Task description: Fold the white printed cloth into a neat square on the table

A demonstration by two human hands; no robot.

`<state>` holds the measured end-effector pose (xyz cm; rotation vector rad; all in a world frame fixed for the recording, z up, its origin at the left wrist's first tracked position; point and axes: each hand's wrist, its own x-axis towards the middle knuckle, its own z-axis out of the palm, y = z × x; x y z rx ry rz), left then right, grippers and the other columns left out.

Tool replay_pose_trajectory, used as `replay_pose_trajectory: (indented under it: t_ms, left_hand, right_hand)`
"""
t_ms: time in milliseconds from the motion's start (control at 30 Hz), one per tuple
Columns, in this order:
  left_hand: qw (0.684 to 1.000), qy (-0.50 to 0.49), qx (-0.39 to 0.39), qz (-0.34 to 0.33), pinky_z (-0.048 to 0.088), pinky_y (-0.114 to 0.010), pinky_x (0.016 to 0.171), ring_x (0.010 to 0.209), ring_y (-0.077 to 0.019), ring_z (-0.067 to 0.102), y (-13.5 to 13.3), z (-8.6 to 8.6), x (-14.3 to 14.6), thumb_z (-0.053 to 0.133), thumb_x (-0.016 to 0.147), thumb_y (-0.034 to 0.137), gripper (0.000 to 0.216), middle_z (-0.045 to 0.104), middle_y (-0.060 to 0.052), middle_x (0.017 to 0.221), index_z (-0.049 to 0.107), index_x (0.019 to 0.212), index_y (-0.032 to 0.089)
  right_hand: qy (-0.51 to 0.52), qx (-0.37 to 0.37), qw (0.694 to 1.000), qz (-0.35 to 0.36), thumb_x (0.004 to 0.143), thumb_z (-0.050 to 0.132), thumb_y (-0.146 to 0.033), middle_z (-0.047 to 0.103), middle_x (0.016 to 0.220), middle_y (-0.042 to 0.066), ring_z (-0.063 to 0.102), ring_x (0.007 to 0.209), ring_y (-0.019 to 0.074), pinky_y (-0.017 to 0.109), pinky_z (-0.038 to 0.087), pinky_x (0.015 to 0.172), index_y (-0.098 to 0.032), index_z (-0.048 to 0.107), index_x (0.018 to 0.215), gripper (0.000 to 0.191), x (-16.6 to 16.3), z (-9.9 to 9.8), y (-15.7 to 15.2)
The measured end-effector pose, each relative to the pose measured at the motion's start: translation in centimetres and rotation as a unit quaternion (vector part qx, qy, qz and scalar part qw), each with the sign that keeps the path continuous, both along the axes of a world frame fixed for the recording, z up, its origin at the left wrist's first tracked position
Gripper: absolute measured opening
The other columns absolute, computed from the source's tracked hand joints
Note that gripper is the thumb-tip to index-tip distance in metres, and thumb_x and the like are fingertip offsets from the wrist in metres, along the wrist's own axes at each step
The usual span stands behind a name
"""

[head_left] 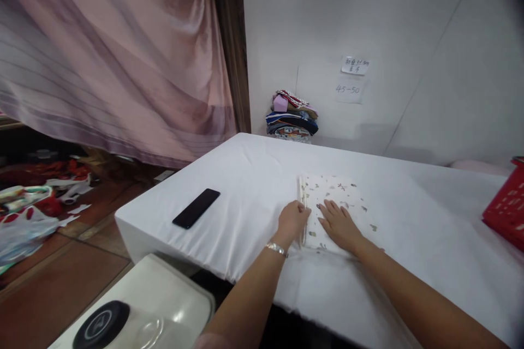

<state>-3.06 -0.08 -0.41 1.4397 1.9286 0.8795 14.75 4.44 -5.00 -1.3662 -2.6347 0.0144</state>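
Note:
A folded white cloth [336, 188] with a small scattered print in brown and green lies on the white-covered table [254, 174]. At the cloth's left edge, my left hand [292, 221] has its fingers curled and closed on the layered fold; a bracelet circles that wrist. My right hand [340, 226] rests flat on top of the cloth with fingers stretched out, pressing on its middle. The cloth's front right part is partly hidden under my right hand and forearm.
A black phone [196, 208] lies on the table's left side. Folded clothes [291, 117] are stacked at the back against the wall. A red basket [507, 204] stands at the right edge. A white appliance [164, 294] with a black knob is front left; a pink curtain [164, 54] hangs behind.

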Motion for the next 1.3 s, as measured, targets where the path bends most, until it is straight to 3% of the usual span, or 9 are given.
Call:
replay_pose_trajectory:
  t_ms: [233,467,633,833,967,1133,1300]
  left_hand:
    - [0.999,0.011,-0.044,0.014,0.044,-0.028,0.082,0.106,-0.0232,0.058,5.9,1.0,0.6,0.056,0.080,0.045,0.045,0.063,-0.010,0.116,0.054,0.116,0.017]
    - [0.997,0.048,-0.044,0.047,0.045,-0.032,0.082,0.104,-0.0266,0.059,9.4,1.0,1.8,0.054,0.080,0.036,0.037,0.064,-0.013,0.112,0.054,0.110,0.015]
    - [0.995,0.024,0.000,0.094,0.045,-0.031,0.082,0.100,-0.0231,0.062,9.3,-1.0,1.5,0.047,0.084,0.026,0.032,0.066,-0.010,0.107,0.053,0.114,0.019]
    - [0.994,0.000,0.031,0.105,0.044,-0.031,0.084,0.099,-0.0232,0.061,8.4,-2.0,1.0,0.047,0.085,0.031,0.035,0.067,-0.009,0.106,0.050,0.118,0.019]
    - [0.994,-0.003,0.024,0.109,0.045,-0.032,0.082,0.096,-0.0232,0.062,8.4,-1.9,1.0,0.048,0.085,0.033,0.035,0.067,-0.008,0.104,0.050,0.119,0.021]
    - [0.994,-0.002,0.010,0.108,0.045,-0.031,0.081,0.095,-0.0228,0.062,8.6,-1.8,0.9,0.048,0.085,0.032,0.034,0.068,-0.007,0.102,0.051,0.117,0.021]
    - [0.994,-0.014,0.000,0.106,0.046,-0.032,0.079,0.094,-0.0237,0.063,8.9,-1.8,0.8,0.049,0.083,0.032,0.035,0.068,-0.008,0.100,0.051,0.116,0.021]
  right_hand:
    - [-0.008,-0.018,1.000,-0.021,0.095,0.023,-0.043,0.027,0.151,0.009,0.020,0.139,0.0254,0.048,0.019,0.110,-0.019,0.036,0.142,0.054,-0.1,0.9,-0.2]
    - [0.019,-0.042,0.999,-0.023,0.094,0.027,-0.042,0.026,0.151,0.009,0.019,0.140,0.0256,0.050,0.017,0.111,-0.019,0.038,0.141,0.054,-0.1,0.7,-0.4]
    - [0.113,-0.139,0.984,0.006,0.087,0.041,-0.043,0.037,0.146,0.010,0.030,0.136,0.0274,0.050,0.025,0.109,-0.020,0.053,0.130,0.050,1.3,1.6,2.5]
    - [0.240,-0.056,0.969,-0.029,0.082,0.045,-0.027,0.062,0.121,0.010,0.051,0.118,0.0273,0.048,0.035,0.104,-0.021,0.068,0.105,0.033,-0.2,4.1,9.4]
    - [0.224,-0.035,0.974,-0.017,0.079,0.048,-0.019,0.066,0.112,0.009,0.056,0.109,0.0252,0.042,0.039,0.098,-0.019,0.069,0.101,0.030,-3.4,4.5,13.1]
    - [0.143,-0.072,0.985,0.056,0.078,0.051,-0.018,0.067,0.097,0.008,0.057,0.096,0.0220,0.032,0.041,0.087,-0.017,0.070,0.089,0.022,-6.3,4.2,15.0]
    - [0.092,-0.069,0.993,0.017,0.077,0.057,-0.020,0.064,0.093,0.008,0.053,0.095,0.0220,0.029,0.038,0.080,-0.018,0.068,0.089,0.017,-6.7,4.5,15.4]
